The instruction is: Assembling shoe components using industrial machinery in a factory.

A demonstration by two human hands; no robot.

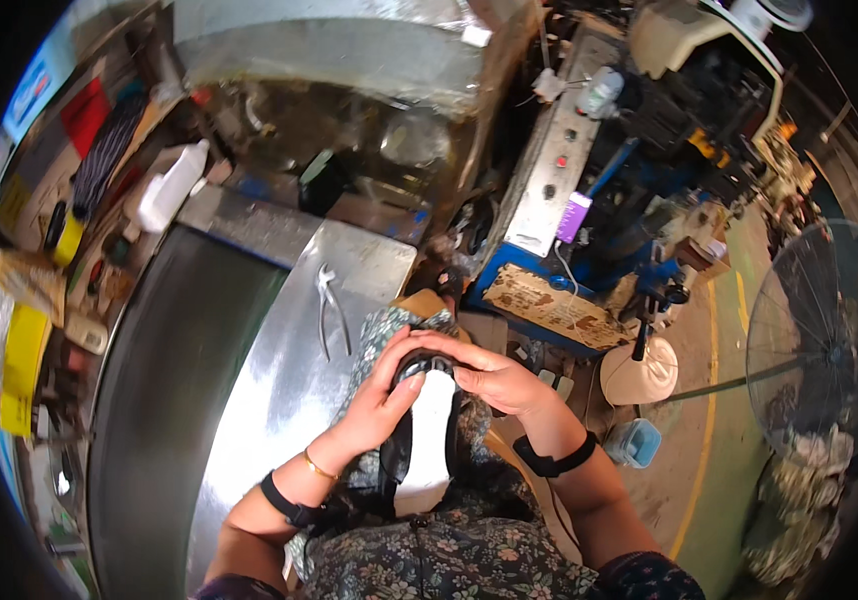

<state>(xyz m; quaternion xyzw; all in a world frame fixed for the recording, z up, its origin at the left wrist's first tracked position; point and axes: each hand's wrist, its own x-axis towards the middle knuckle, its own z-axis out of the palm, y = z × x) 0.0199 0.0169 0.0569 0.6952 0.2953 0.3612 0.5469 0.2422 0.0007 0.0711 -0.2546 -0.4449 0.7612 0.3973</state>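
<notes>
A black shoe (431,425) lies upside down in my lap, its white underside facing up and its toe end pointing away from me. My left hand (377,400) wraps round the left of the toe, thumb pressed at the edge of the white underside. From the other side my right hand (501,380) grips the toe, with its thumb on the rim and its fingers curled over the front. The fingertips of both hands meet beyond the toe and are partly hidden. Metal pincers (325,308) rest on the shiny metal bench top (274,375) left of the shoe.
A dark conveyor belt (154,400) runs along the left of the bench. White bottle (174,187) and cluttered shelf stand at far left. To the right are a blue machine (549,290), a cream container (639,372), a light blue bin (633,442) and a large fan (819,345).
</notes>
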